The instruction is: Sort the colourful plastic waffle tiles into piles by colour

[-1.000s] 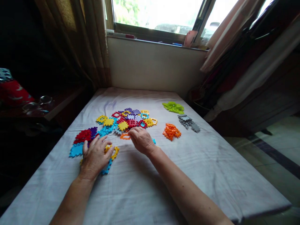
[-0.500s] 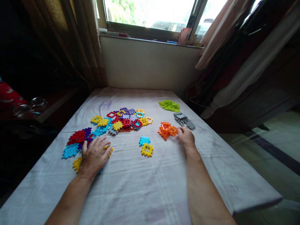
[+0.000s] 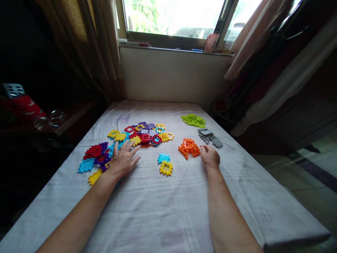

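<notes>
My left hand (image 3: 123, 160) lies with fingers spread over the near edge of the mixed pile of toothed plastic interlocking tiles (image 3: 144, 138). Its fingertips reach blue and yellow tiles; the palm partly hides others. Left of it lie red tiles (image 3: 93, 151), a blue tile (image 3: 86, 165) and a yellow tile (image 3: 94, 177). My right hand (image 3: 210, 157) rests closed on the cloth, just right of the orange tiles (image 3: 189, 148). No tile shows in its fingers. Between the hands, a light blue tile (image 3: 163, 158) touches a yellow window tile (image 3: 166, 168).
Green tiles (image 3: 193, 120) and grey tiles (image 3: 210, 137) form separate heaps at the back right. A pale cloth (image 3: 163, 214) covers the table. Beyond it are a wall and window. Glasses (image 3: 50, 119) sit on a dark surface at left; clothes hang at right.
My left hand has moved forward and right, from the near left tiles to the mixed pile. My right hand has drawn slightly away from the orange tiles and curled more tightly.
</notes>
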The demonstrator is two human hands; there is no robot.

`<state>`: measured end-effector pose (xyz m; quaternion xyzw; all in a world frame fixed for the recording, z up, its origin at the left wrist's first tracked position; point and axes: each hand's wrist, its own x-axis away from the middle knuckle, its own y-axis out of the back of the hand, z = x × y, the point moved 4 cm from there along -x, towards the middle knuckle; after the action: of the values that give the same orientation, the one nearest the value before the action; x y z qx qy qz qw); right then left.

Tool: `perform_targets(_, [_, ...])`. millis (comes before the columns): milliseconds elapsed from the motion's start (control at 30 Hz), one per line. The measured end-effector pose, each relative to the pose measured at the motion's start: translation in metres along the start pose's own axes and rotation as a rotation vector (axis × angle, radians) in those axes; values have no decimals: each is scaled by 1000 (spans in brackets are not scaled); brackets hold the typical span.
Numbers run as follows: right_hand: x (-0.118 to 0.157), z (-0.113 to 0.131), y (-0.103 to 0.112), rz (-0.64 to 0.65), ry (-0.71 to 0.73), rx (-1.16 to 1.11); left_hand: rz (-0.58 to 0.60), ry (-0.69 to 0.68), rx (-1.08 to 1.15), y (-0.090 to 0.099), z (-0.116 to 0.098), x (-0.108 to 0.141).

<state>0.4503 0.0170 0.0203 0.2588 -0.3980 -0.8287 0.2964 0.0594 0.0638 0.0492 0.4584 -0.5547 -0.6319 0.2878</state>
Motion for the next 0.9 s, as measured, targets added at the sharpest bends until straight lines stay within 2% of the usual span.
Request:
perform_targets(133, [-2,-6,-2,-42,-5,-84,148,60,-78,-10,15,-27])
perform_targets(267, [-4,-8,-5,-35,-4,-83,133,177,-114,-10,29,-36])
perform_targets(333, [-4,-8,-6,-24,-8,-67,97,152,-110,-8,22,-35])
perform_targets(433, [-3,-7,-6,-16,-9,-57,87,97,-76,-10,1,-29])
perform_targets(600, [0,-5,-4,27,-10,-43,39,46,-61,-11,-28,-8])
perform_targets(767, [3,0,-1,50,-29,-15,30,19,3,-10,-31,3])
perform_targets(900, [6,3,-1,72,-37,-9,48,56,-9,-12,-25,-15])
